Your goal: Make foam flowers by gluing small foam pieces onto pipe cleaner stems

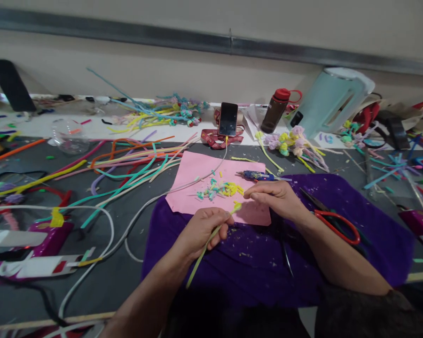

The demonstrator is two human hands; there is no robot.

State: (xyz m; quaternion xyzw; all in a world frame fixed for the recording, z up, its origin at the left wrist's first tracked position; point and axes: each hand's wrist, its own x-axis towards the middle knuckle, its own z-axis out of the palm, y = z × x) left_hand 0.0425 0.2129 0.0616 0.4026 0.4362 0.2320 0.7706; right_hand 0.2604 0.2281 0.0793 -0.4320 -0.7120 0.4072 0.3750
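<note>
Nearest the camera, two bare forearms are seen reaching forward over a purple cloth [254, 263] spread on the dark bench [127, 277]. A pale yellow-green pipe cleaner [205, 251] is held in the left hand [202, 230], whose fingers are curled shut around the stem; the stem runs down and to the left out of the fist, while its fuzzy upper tip [237, 206] projects toward the right hand [273, 197]. The right hand is held with its fingers pressed together, thumb against fingertips, just beside that tip; whether the tip itself is pinched cannot be told. Both hands lie over the near edge of a pink sheet [197, 180], which partly overlaps the cloth. On the sheet a small heap of yellow and teal cuttings [220, 189] is gathered, just beyond the hands. A blue-handled tool [259, 176] lies at the far right edge of the sheet, and red-handled scissors [333, 220] rest on the cloth, to the right of the right forearm. Long pipe cleaners in many colours [127, 169] are fanned across the bench to the left. Farther back, a phone [228, 119] is propped upright, with a white cable [144, 206] running from it toward the near left, and a red-capped bottle [275, 110] stands beside a pale blue jug [329, 101].
</note>
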